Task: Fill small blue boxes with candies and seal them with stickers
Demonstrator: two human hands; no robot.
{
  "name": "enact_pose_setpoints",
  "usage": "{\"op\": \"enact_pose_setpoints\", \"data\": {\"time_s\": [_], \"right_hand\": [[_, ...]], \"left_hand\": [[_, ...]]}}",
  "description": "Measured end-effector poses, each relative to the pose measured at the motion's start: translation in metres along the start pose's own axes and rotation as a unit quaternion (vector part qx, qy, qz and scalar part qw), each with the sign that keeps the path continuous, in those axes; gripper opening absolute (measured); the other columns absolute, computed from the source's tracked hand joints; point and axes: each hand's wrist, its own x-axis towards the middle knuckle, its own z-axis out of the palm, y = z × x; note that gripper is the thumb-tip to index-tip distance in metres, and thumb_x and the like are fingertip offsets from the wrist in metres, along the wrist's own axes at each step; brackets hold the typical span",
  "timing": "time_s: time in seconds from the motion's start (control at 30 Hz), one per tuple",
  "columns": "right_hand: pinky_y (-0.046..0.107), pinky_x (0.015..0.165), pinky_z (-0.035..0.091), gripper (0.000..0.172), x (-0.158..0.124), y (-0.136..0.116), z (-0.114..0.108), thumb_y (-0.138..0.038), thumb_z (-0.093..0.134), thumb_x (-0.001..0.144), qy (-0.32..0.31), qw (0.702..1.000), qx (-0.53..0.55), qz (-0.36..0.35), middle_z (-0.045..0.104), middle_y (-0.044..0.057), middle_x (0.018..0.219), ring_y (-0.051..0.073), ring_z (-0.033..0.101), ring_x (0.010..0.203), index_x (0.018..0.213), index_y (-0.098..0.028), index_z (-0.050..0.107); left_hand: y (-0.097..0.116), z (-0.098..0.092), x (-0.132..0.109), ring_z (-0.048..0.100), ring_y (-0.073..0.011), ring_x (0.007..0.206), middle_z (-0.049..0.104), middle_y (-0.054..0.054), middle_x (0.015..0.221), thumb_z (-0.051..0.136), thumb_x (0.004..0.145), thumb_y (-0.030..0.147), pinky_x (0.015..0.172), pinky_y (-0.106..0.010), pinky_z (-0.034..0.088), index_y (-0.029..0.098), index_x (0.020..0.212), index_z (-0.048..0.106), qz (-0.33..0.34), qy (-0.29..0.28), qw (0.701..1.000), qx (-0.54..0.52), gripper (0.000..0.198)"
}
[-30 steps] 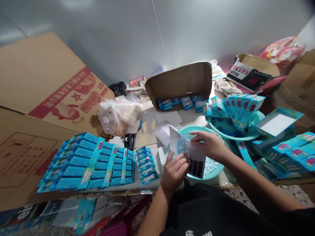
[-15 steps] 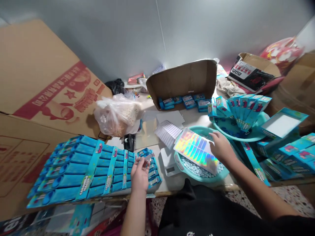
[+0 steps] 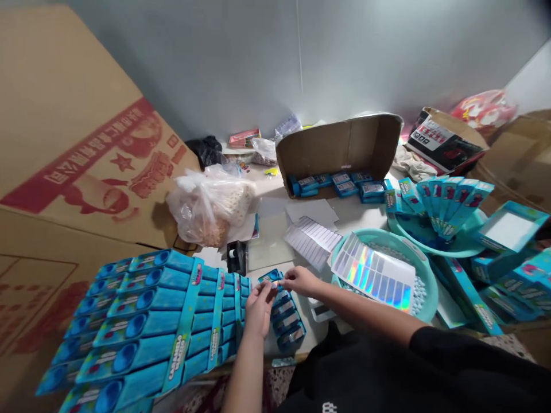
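Observation:
My left hand [image 3: 259,308] and my right hand [image 3: 302,281] meet over a row of small blue boxes [image 3: 289,331] near the table's front edge. Pinched between their fingertips is a small shiny sticker [image 3: 276,283], partly hidden by the fingers. Several of the boxes below carry silvery strips on top. A holographic sticker sheet [image 3: 373,273] lies across a turquoise basin [image 3: 430,298] holding pale blue pellets. Left of my left hand, long blue cartons [image 3: 159,310] are laid out in overlapping rows.
Behind the basin is a second sticker sheet [image 3: 307,238]. A black tape dispenser [image 3: 236,256] and a plastic bag [image 3: 206,201] stand left of centre. An open cardboard box [image 3: 340,146] with blue packs stands at the back. Another basin [image 3: 477,244] holds fanned blue packs at right.
My right hand has left the sticker sheet and moved left to meet my left hand over the small boxes. The sheet now lies turned on the basin. The view has shifted slightly.

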Motion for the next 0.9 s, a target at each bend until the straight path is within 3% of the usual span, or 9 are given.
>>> {"op": "enact_pose_setpoints", "data": {"time_s": [0.23, 0.4, 0.53, 0.7, 0.77, 0.9], "right_hand": [[0.023, 0.057, 0.035, 0.021, 0.035, 0.027, 0.01, -0.025, 0.066, 0.082, -0.004, 0.998, -0.039, 0.053, 0.063, 0.001, 0.058, 0.013, 0.054, 0.058, 0.066, -0.013, 0.073], [0.023, 0.058, 0.035, 0.017, 0.045, 0.048, 0.0, -0.018, 0.063, 0.081, -0.021, 0.996, -0.046, 0.071, 0.064, 0.003, 0.061, 0.013, 0.054, 0.059, 0.068, -0.012, 0.072], [0.024, 0.063, 0.039, 0.015, 0.036, 0.048, -0.008, -0.024, 0.064, 0.083, -0.042, 0.999, -0.014, 0.025, 0.066, 0.003, 0.071, 0.014, 0.056, 0.067, 0.078, -0.012, 0.072], [0.025, 0.069, 0.043, 0.019, 0.022, 0.029, -0.007, -0.029, 0.057, 0.088, -0.055, 0.997, 0.043, -0.038, 0.066, 0.003, 0.079, 0.016, 0.058, 0.075, 0.085, -0.013, 0.068], [0.026, 0.075, 0.045, 0.018, 0.02, 0.02, -0.007, -0.029, 0.057, 0.088, -0.075, 0.993, 0.065, -0.064, 0.067, 0.003, 0.082, 0.017, 0.06, 0.08, 0.082, -0.014, 0.065], [0.027, 0.08, 0.047, 0.017, 0.023, 0.008, -0.007, -0.028, 0.056, 0.088, -0.091, 0.988, 0.081, -0.094, 0.068, 0.004, 0.089, 0.017, 0.061, 0.087, 0.081, -0.015, 0.062]], "left_hand": [[-0.011, -0.025, 0.025, 0.064, -0.0213, 0.078, 0.067, -0.003, 0.07, 0.075, 0.068, 0.036, 0.076, -0.031, 0.048, 0.02, 0.07, 0.068, 0.075, 0.041, 0.971, 0.225, 0.017], [-0.015, -0.044, 0.027, 0.057, -0.0202, 0.071, 0.065, -0.003, 0.07, 0.069, 0.072, 0.038, 0.069, -0.03, 0.041, 0.023, 0.067, 0.067, 0.12, 0.042, 0.939, 0.319, 0.016], [-0.02, -0.05, 0.024, 0.061, -0.0202, 0.076, 0.068, -0.005, 0.08, 0.065, 0.076, 0.049, 0.072, -0.03, 0.046, 0.023, 0.079, 0.068, 0.136, -0.013, 0.94, 0.313, 0.027], [-0.026, -0.04, 0.022, 0.066, -0.0171, 0.076, 0.068, -0.012, 0.111, 0.057, 0.081, 0.062, 0.072, -0.032, 0.055, 0.018, 0.126, 0.056, 0.115, -0.088, 0.957, 0.253, 0.062], [-0.026, -0.033, 0.023, 0.067, -0.0168, 0.075, 0.07, -0.012, 0.11, 0.059, 0.079, 0.064, 0.073, -0.032, 0.055, 0.017, 0.124, 0.059, 0.106, -0.116, 0.959, 0.236, 0.065], [-0.022, -0.02, 0.025, 0.068, -0.0204, 0.085, 0.073, -0.009, 0.097, 0.058, 0.08, 0.062, 0.079, -0.032, 0.055, 0.018, 0.101, 0.07, 0.107, -0.146, 0.96, 0.212, 0.051]]}}
